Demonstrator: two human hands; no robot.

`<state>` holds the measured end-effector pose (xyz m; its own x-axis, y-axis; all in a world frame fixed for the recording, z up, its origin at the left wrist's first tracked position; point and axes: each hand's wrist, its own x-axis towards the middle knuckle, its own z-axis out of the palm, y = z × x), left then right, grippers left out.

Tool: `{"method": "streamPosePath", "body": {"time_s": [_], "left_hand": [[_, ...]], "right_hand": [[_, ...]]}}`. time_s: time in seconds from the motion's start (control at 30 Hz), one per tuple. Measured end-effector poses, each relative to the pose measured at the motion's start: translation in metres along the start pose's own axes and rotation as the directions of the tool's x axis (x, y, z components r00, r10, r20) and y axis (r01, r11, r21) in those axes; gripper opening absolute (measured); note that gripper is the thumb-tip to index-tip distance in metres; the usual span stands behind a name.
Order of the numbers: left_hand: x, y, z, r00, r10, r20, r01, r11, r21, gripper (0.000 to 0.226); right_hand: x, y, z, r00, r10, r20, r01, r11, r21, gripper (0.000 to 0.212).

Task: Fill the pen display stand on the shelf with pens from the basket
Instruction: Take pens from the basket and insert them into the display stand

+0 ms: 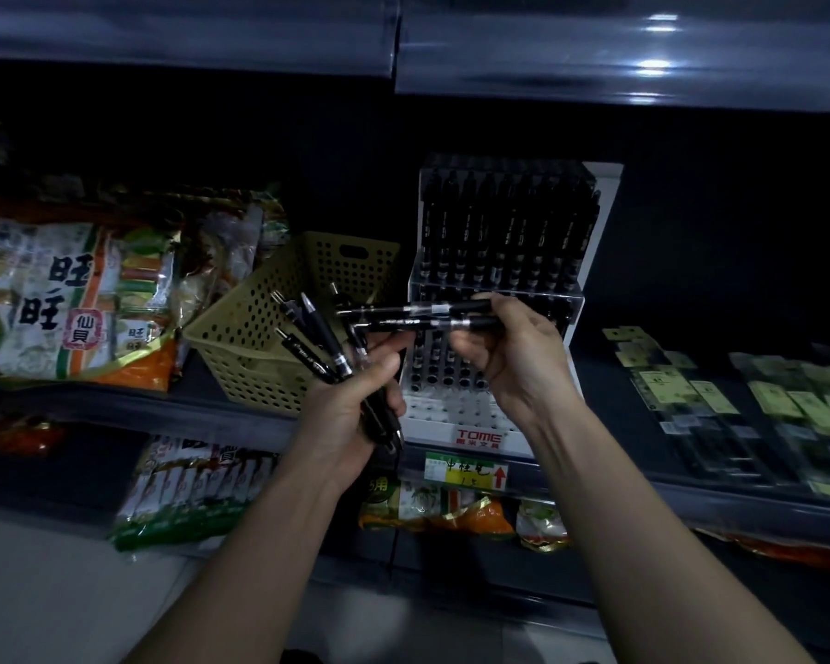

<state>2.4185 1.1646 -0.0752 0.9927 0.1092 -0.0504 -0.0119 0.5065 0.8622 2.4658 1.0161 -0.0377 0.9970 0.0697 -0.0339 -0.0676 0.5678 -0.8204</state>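
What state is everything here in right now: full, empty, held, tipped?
White-and-clear plastic pen display stand: back rows full, front holes empty.
Tan perforated plastic basket: tilted on the shelf.
Bundle of black pens: gripped in the left hand.
Two black pens: held level by the right hand.
Printed snack bags: lying on the shelf.

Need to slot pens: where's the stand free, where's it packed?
Free: on the stand, the front empty holes above the TOME label, between left hand and right hand. Packed: its back tier of pens; the basket crowds its left side.
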Motion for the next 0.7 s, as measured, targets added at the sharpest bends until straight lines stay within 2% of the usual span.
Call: {"method": "streamPosePath", "body": {"time_s": [0.1, 0.2, 0.3, 0.37, 0.43, 0.53, 0.63, 0.7], "left_hand": [[-0.001, -0.003, 0.008, 1.0, 0.005, -0.015, -0.006, 0.995, -0.102, 0.006], [0.001, -0.003, 0.009, 1.0, 0.002, -0.005, -0.003, 0.98, -0.201, 0.025], [0.002, 0.0, 0.007, 0.999, 0.011, 0.045, 0.0, 0.973, -0.231, 0.03], [0.001, 0.002, 0.007, 1.0, -0.008, 0.02, 0.011, 0.989, -0.151, 0.031], [0.0, 0.003, 0.006, 0.997, -0.015, -0.069, 0.011, 0.998, -0.056, 0.024], [-0.001, 0.003, 0.005, 0.991, 0.037, -0.125, -0.025, 0.996, 0.09, 0.012], [-0.004, 0.0, 0.007, 0.998, 0.009, -0.063, 0.006, 0.973, 0.23, 0.01], [-0.005, -0.002, 0.008, 0.999, -0.042, -0.018, 0.046, 0.959, 0.28, 0.009]], "right_hand": [[-0.005, 0.015, 0.007, 0.999, -0.025, 0.02, 0.026, 0.998, -0.059, 0.018], [-0.012, 0.03, 0.013, 0.998, 0.0, 0.063, 0.008, 0.99, -0.138, 0.018], [-0.017, 0.037, 0.012, 0.985, 0.087, 0.147, -0.049, 0.968, -0.246, 0.018], [-0.021, 0.037, 0.01, 0.96, 0.168, 0.223, -0.079, 0.93, -0.359, 0.019], [-0.022, 0.035, 0.009, 0.943, 0.207, 0.259, -0.063, 0.878, -0.474, 0.02], [-0.02, 0.031, 0.009, 0.968, 0.102, 0.227, 0.035, 0.849, -0.527, 0.021], [-0.015, 0.025, 0.011, 0.98, -0.04, 0.193, 0.13, 0.871, -0.475, 0.006], [-0.015, 0.021, 0.012, 0.977, -0.123, 0.177, 0.193, 0.865, -0.463, 0.018]]}}
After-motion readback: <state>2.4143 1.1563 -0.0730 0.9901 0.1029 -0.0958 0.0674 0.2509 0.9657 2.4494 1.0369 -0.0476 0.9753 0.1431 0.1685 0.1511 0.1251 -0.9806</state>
